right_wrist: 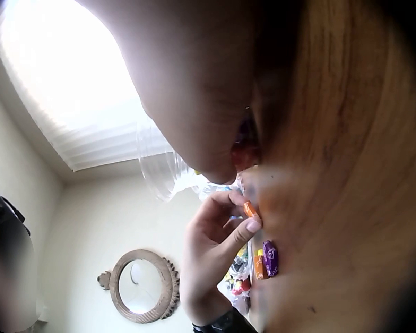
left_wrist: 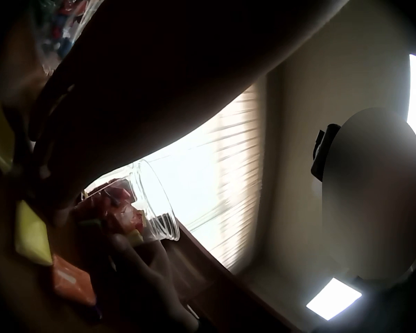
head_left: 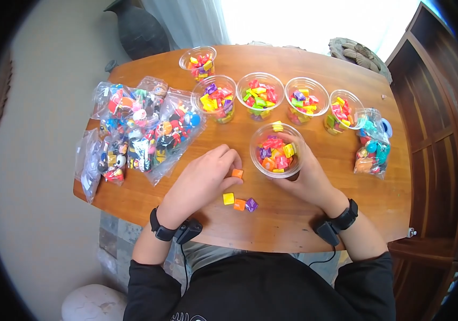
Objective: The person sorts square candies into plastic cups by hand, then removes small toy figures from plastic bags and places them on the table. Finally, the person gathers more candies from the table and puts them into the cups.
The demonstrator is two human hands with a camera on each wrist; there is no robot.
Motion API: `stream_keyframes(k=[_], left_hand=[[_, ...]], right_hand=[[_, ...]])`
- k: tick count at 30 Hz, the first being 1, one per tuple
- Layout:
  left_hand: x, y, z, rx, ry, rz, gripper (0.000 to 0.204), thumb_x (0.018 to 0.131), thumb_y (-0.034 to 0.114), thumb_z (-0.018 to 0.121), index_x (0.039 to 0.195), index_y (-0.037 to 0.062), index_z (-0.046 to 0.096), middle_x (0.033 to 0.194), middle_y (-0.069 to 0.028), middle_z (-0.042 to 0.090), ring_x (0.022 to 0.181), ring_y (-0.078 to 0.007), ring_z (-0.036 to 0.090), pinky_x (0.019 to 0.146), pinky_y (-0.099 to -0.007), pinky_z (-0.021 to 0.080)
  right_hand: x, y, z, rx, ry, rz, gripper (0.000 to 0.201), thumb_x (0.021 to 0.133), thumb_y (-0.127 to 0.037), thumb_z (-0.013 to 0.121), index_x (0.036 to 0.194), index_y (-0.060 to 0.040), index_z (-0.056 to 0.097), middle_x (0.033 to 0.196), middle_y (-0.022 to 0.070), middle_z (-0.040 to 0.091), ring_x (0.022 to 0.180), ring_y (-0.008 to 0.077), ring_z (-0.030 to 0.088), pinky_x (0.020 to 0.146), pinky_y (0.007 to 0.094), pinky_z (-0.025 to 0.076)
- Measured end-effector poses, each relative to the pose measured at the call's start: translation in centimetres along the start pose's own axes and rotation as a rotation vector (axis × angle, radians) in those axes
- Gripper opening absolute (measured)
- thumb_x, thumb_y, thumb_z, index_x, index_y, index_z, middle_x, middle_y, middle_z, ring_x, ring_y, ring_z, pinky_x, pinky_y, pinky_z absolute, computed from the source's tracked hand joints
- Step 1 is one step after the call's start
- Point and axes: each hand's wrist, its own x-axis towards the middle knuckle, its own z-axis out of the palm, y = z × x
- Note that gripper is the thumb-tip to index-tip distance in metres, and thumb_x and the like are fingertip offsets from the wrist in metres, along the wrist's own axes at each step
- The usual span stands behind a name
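My left hand (head_left: 205, 170) pinches an orange wrapped candy (head_left: 237, 173) between thumb and fingers, low over the table; the right wrist view shows this orange candy (right_wrist: 249, 209) at the fingertips. With my right hand (head_left: 310, 176) I grip a clear plastic cup (head_left: 264, 170) around its right side. Wrapped candies (head_left: 277, 152) in orange, purple, pink and yellow partly fill that cup. Just in front of my left hand lie a yellow candy (head_left: 229, 198), an orange candy (head_left: 239, 204) and a purple candy (head_left: 251, 204), close together. The left wrist view is dark.
Several candy-filled cups curve along the back of the wooden table (head_left: 346, 176), among them a cup (head_left: 260, 80) at the middle. Bags of small colourful figures (head_left: 143, 128) cover the left side. On the right lies another bag (head_left: 371, 155), beside a tape roll (head_left: 386, 127).
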Motion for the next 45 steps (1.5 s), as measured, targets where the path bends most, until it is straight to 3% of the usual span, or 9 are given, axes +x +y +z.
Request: stream_keyframes(k=[7,9,13,19,22,25,29,43,45], left_hand=[[0.0,0.2,-1.7,0.001,0.06,-0.007,0.024,0.093,0.015,0.087,0.102,0.0031,0.068,0.097,-0.0091,0.068,0.087,-0.0234,0.073,0.078,-0.0365,0.059],[0.2,1.7,-2.7,-0.057,0.398,0.023,0.022,0.092,0.012,0.089,0.103,0.0034,0.071,0.097,-0.0079,0.072,0.082,-0.0184,0.071,0.075,-0.0329,0.058],[1.5,4.2,-2.8,-0.081,0.513,0.258,0.022,0.091,0.008,0.09,0.106,0.0037,0.074,0.1,-0.0066,0.075,0.081,-0.0149,0.071,0.074,-0.0305,0.059],[2.3,3.3,-2.0,0.148,0.344,0.239,0.024,0.1,0.014,0.082,0.118,0.0043,0.07,0.109,-0.0092,0.073,0.093,-0.0223,0.076,0.082,-0.0371,0.061],[0.5,2.9,-2.2,-0.077,0.296,-0.013,0.035,0.096,0.015,0.084,0.124,0.0054,0.066,0.115,-0.0119,0.07,0.097,-0.0293,0.074,0.085,-0.0382,0.06],[-1.6,2.4,-3.1,0.098,0.115,0.145,0.038,0.094,0.017,0.086,0.124,0.0054,0.066,0.117,-0.0124,0.069,0.104,-0.0311,0.072,0.09,-0.0411,0.059],[-3.8,1.1,-2.1,0.08,-0.105,0.113,0.035,0.088,0.017,0.089,0.116,0.0082,0.07,0.116,-0.0101,0.066,0.111,-0.0323,0.067,0.097,-0.0434,0.055],[-3.3,0.5,-1.7,0.229,-0.005,0.148,0.021,0.089,0.011,0.084,0.105,0.0095,0.071,0.099,-0.0072,0.069,0.103,-0.0295,0.067,0.099,-0.0427,0.049],[-2.9,0.9,-2.0,0.159,0.122,0.161,0.019,0.09,0.01,0.084,0.105,0.0092,0.071,0.1,-0.0072,0.071,0.101,-0.0298,0.069,0.098,-0.0429,0.05]], right_hand=[[-0.1,-0.1,-0.2,0.0,-0.009,0.018,0.087,0.083,-0.017,0.094,0.156,-0.0013,0.049,0.156,0.0281,0.054,0.147,0.0459,0.053,0.122,0.0489,0.046],[-0.2,-0.1,-0.2,0.034,-0.016,0.04,0.087,0.083,-0.017,0.094,0.156,-0.0015,0.049,0.156,0.0282,0.054,0.147,0.0463,0.053,0.122,0.049,0.046],[-0.1,0.0,0.0,0.004,-0.002,0.006,0.086,0.083,-0.017,0.093,0.155,-0.0014,0.049,0.155,0.0285,0.055,0.147,0.0462,0.053,0.122,0.0493,0.046],[-0.1,-0.1,-0.1,0.025,-0.007,0.024,0.085,0.084,-0.016,0.093,0.155,-0.0006,0.049,0.155,0.0291,0.055,0.15,0.0457,0.051,0.123,0.0495,0.046],[-0.2,0.1,-0.3,0.004,0.001,0.014,0.085,0.084,-0.016,0.093,0.155,-0.0001,0.049,0.156,0.0293,0.054,0.152,0.0452,0.05,0.123,0.0493,0.045],[-0.2,0.1,0.0,0.013,-0.001,0.005,0.085,0.084,-0.016,0.093,0.155,-0.0002,0.049,0.157,0.0295,0.053,0.152,0.0453,0.05,0.124,0.0491,0.045],[-0.1,0.0,-0.1,0.018,-0.011,0.015,0.086,0.083,-0.016,0.093,0.155,-0.0002,0.049,0.158,0.0294,0.053,0.153,0.0456,0.049,0.124,0.0491,0.045],[-0.1,-0.1,-0.2,0.017,-0.017,0.029,0.086,0.084,-0.016,0.093,0.155,-0.0002,0.049,0.158,0.0287,0.053,0.151,0.0453,0.05,0.124,0.0495,0.045],[-0.1,-0.1,-0.3,0.036,-0.019,0.046,0.085,0.084,-0.017,0.092,0.156,-0.0003,0.049,0.158,0.0287,0.053,0.152,0.0452,0.05,0.124,0.0495,0.045]])
